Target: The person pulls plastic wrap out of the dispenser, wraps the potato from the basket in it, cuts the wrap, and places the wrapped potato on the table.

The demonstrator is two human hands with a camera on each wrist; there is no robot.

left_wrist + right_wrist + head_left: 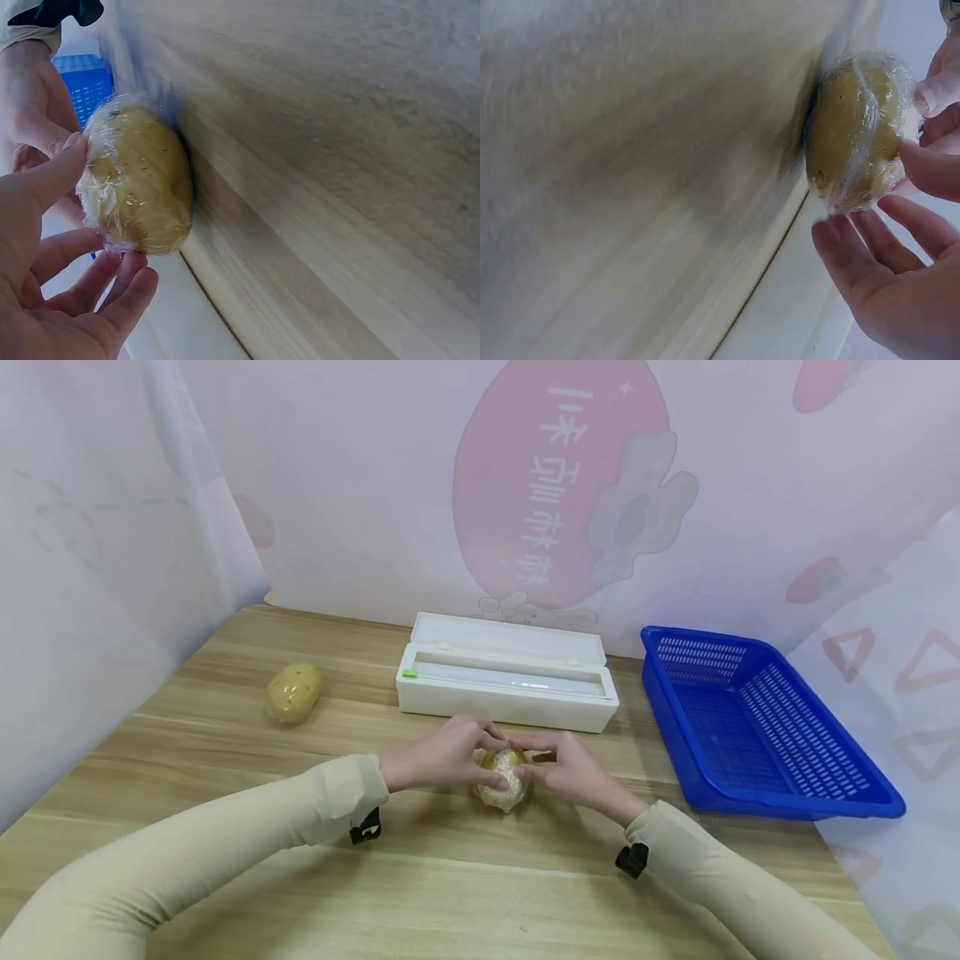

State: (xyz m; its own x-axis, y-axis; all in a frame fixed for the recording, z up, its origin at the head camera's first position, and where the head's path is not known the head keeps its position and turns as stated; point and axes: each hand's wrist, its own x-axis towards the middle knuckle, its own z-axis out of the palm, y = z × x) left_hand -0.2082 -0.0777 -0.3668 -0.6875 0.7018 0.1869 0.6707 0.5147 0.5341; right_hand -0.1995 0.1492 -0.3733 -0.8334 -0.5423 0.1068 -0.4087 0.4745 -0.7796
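Observation:
A yellow potato (504,777) wrapped in clear, crinkled cling film sits on the wooden table between both hands. My left hand (442,756) holds it from the left, thumb on the near top and fingers at the far side. From the right, my right hand (573,772) pinches it between thumb and fingers. In the left wrist view the wrapped potato (146,180) shows dark specks through the film, with bunched film on top near the thumb. Folds of film cross the potato (851,135) in the right wrist view.
Behind the hands stands a white cling film box (506,706), its lid (510,639) raised, a roll inside and a green tab at its left. Another potato (294,692), with a shiny film edge, lies at the left. A blue plastic basket (697,777) stands at the right.

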